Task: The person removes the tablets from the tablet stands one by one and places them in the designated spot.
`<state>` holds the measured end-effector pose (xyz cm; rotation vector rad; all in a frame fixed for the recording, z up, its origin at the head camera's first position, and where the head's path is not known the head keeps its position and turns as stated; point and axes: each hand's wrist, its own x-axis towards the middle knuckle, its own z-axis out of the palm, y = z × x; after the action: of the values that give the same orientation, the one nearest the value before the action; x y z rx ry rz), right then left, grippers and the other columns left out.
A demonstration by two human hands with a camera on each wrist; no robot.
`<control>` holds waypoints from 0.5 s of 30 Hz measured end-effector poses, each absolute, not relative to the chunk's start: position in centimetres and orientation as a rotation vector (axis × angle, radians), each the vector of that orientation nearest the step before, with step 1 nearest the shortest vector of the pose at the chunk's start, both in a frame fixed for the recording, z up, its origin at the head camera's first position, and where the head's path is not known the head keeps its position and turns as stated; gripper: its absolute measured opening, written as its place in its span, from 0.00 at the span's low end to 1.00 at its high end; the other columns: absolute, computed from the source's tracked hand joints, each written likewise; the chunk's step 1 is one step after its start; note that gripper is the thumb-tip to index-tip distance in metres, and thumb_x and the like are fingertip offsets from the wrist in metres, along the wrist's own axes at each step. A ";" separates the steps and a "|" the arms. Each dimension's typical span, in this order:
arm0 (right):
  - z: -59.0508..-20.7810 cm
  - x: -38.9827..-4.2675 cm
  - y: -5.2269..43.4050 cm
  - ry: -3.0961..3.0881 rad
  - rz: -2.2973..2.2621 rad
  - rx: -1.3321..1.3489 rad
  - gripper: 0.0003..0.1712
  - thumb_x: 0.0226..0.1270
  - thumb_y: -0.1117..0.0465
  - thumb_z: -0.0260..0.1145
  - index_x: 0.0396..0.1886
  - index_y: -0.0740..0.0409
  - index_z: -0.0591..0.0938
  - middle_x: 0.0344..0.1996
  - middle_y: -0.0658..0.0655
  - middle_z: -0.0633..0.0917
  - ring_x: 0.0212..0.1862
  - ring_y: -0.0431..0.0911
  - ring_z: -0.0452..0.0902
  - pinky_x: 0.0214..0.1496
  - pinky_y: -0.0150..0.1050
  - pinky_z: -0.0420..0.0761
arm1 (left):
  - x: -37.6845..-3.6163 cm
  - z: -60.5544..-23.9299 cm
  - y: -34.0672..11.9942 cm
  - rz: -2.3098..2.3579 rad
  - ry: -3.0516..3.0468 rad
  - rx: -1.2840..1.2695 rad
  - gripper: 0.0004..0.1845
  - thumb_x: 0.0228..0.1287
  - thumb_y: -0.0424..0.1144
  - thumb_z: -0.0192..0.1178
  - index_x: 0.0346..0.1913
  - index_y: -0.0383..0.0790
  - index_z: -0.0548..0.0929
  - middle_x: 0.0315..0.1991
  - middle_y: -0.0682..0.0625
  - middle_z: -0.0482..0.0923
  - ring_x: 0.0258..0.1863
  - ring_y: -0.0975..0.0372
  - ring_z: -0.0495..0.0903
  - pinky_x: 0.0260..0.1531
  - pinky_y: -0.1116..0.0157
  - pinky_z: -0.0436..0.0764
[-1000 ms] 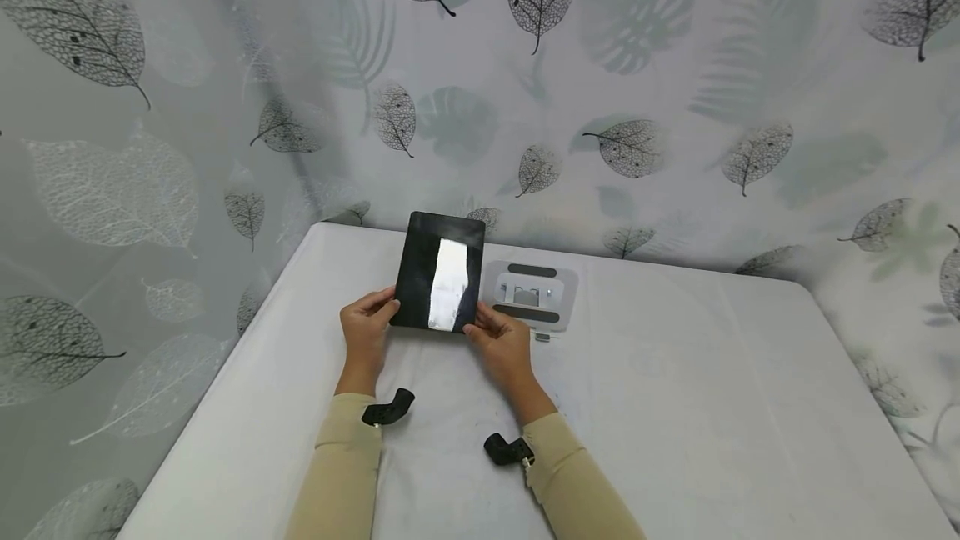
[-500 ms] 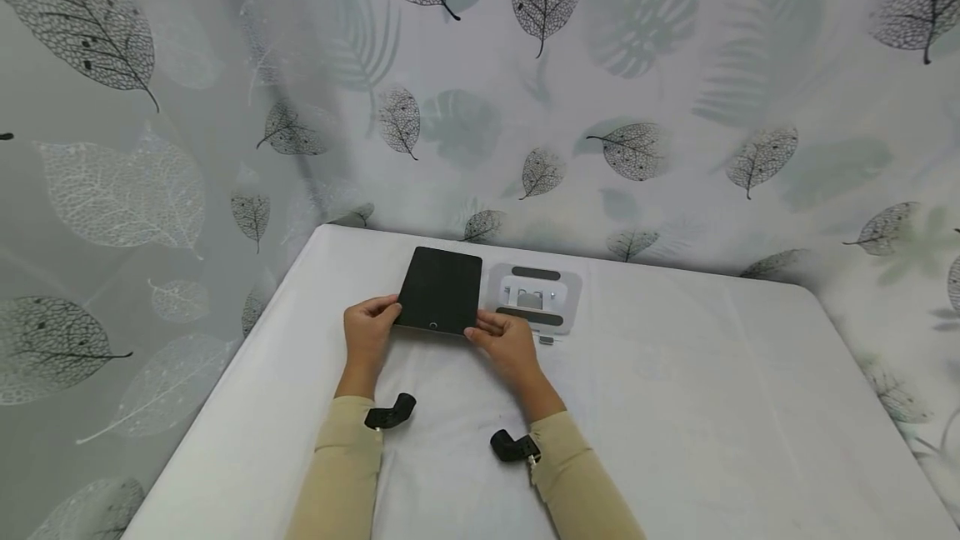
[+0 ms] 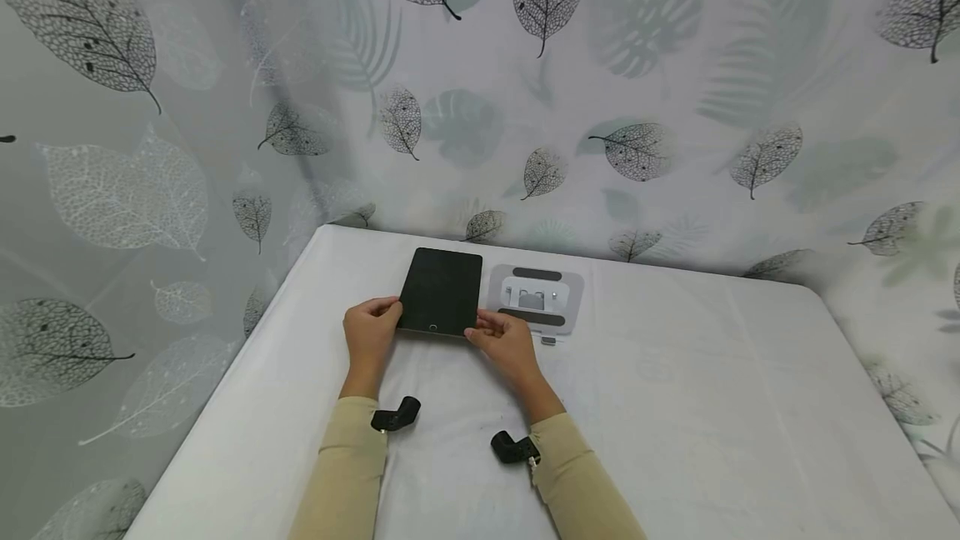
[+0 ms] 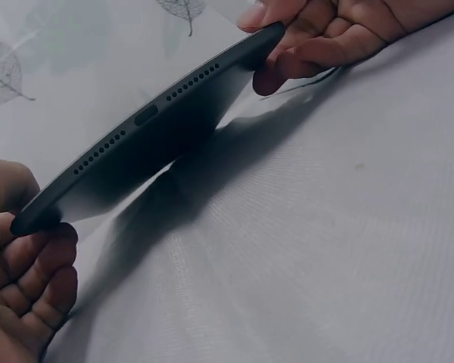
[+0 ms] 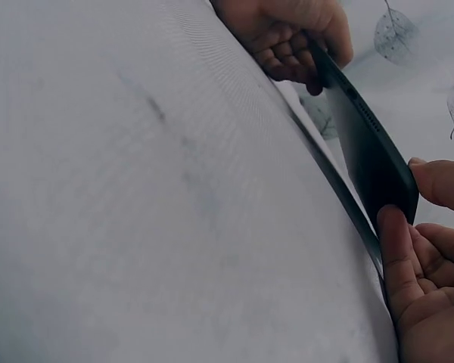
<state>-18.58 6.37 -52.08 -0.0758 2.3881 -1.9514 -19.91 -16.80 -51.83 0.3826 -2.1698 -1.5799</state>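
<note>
Beige sleeves lead to two hands that hold a dark tablet (image 3: 441,291) by its near corners. The left hand (image 3: 370,334) pinches the near left corner, thumb on the upper face and curled fingers (image 4: 32,276) beneath; the right hand (image 3: 504,342) pinches the near right corner in the same manner, thumb above and fingers (image 5: 397,253) below. Both hands are thus closed on the tablet, one at each end of its near short edge.

The tablet's long axis runs away from the person toward the wall, with the short edge bearing the round button nearest the hands. Its dark screen faces up. In the wrist views the near edge, with its port and speaker holes, is raised clear of the white table (image 3: 675,407) and casts a shadow on the cloth; whether the far edge touches the table cannot be told.

Just beside the tablet, on its right, a grey stand (image 3: 537,300) with two dark pads lies flat on the table. A wall (image 3: 675,107) covered in leaf-patterned paper rises behind the table.
</note>
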 end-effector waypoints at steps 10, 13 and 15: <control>-52.5 -18.3 5.9 2.499 -1.952 -0.064 0.22 0.58 0.61 0.78 0.52 0.63 0.88 0.40 0.60 0.92 0.40 0.44 0.89 0.45 0.32 0.86 | -19.9 -52.1 -16.6 -1.479 -2.174 0.390 0.05 0.59 0.34 0.70 0.35 0.35 0.93 0.30 0.41 0.90 0.26 0.65 0.84 0.28 0.79 0.77; -52.5 -18.1 5.7 2.510 -1.985 -0.059 0.20 0.57 0.63 0.78 0.50 0.63 0.89 0.39 0.61 0.92 0.39 0.44 0.90 0.44 0.33 0.87 | -20.0 -52.1 -16.6 -1.457 -2.180 0.402 0.05 0.59 0.34 0.71 0.35 0.35 0.93 0.30 0.41 0.90 0.26 0.65 0.84 0.28 0.79 0.77; -52.5 -18.0 5.6 2.524 -2.002 -0.054 0.19 0.56 0.63 0.79 0.48 0.63 0.89 0.39 0.62 0.92 0.38 0.45 0.90 0.44 0.33 0.87 | -19.9 -52.1 -16.5 -1.450 -2.180 0.411 0.05 0.58 0.33 0.71 0.34 0.36 0.93 0.29 0.41 0.90 0.25 0.66 0.84 0.28 0.79 0.77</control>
<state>-18.03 5.61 -52.54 -0.0541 2.5238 -2.0018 -19.95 -16.52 -52.08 0.4108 -2.1804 -1.4501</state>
